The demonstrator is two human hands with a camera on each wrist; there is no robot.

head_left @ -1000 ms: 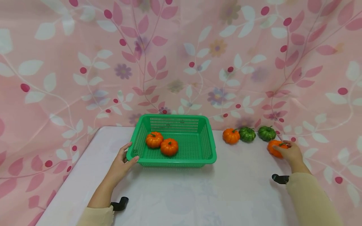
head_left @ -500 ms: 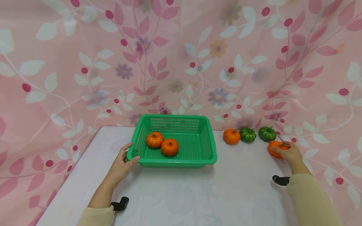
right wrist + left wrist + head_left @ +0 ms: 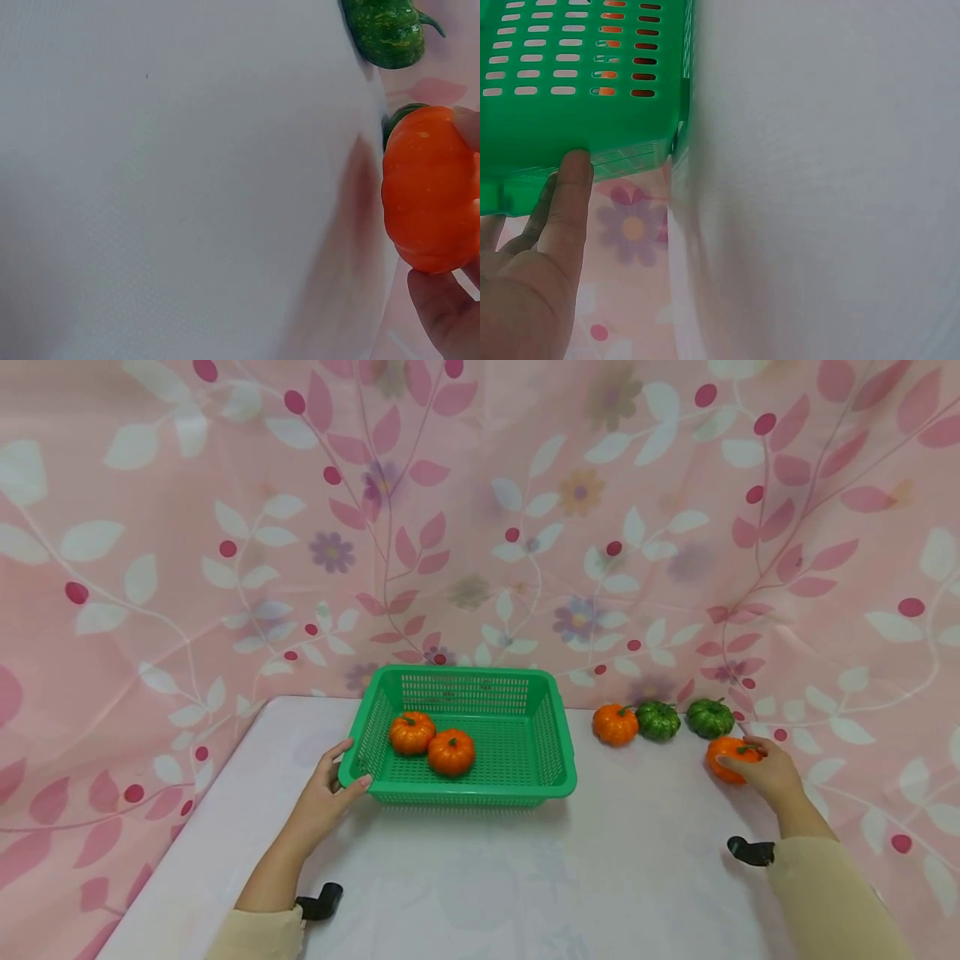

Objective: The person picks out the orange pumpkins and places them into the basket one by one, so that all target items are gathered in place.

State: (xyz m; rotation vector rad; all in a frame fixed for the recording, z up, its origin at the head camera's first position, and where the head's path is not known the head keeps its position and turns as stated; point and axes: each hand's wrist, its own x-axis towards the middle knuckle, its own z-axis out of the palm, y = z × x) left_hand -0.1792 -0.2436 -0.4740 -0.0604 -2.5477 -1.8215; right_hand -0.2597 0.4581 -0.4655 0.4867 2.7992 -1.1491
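Observation:
At the left front corner of a green plastic basket [image 3: 472,791], my left hand [image 3: 318,800] holds the rim, thumb on top and the other fingers against the outer side. In the left wrist view its fingertips meet the slotted basket wall [image 3: 562,124]. Inside the basket sit two small orange pumpkins, one on the left [image 3: 412,733] and one nearer the front [image 3: 452,753]. Far to the right, my right hand [image 3: 776,777] grips another orange pumpkin [image 3: 723,762] between thumb and fingers. The right wrist view shows this pumpkin [image 3: 427,195] close up, its shadow on the white cloth.
Along the back edge of the white-covered table [image 3: 480,877] stand an orange pumpkin [image 3: 615,725] and two green ones, one beside it [image 3: 658,721] and another farther right [image 3: 709,718]. A pink floral curtain [image 3: 465,527] hangs right behind the table.
The right hand has shifted the gripped pumpkin very slightly left and toward me. The left hand keeps its hold on the basket.

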